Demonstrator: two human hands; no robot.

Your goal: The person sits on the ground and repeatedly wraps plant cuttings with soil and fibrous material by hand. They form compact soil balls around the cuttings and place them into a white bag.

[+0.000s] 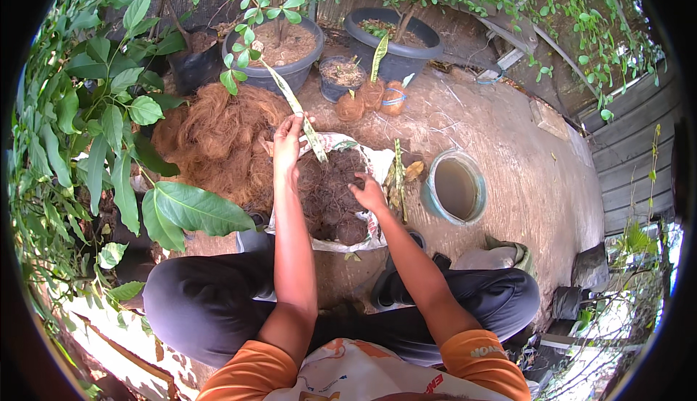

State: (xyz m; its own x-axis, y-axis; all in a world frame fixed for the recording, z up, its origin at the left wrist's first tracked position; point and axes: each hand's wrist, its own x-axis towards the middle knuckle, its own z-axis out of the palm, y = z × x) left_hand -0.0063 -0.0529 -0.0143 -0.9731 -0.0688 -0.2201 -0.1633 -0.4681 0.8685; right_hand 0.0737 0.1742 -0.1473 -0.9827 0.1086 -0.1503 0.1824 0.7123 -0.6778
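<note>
My left hand [289, 137] is closed around a long, pale-edged snake plant leaf [292, 103]. The leaf slants from the upper left down toward a white sack [379, 160] spread on the ground between my feet. Dark, fibrous soil [330, 189] fills the middle of the sack, with a rounded dark clump [351, 231] at its near side. My right hand [369, 193] rests at the soil's right edge, fingers apart and touching it; the fingertips are partly hidden. Another narrow snake plant leaf [398, 172] lies just right of the sack, beside a dry brown leaf [414, 170].
A heap of brown coconut fibre [210, 143] lies left of the sack. On the right stands a bucket [456, 186] of murky water. Several fibre balls [351, 107], one with a leaf upright, sit before large dark pots [294, 68]. Leafy branches [196, 209] hang close on the left.
</note>
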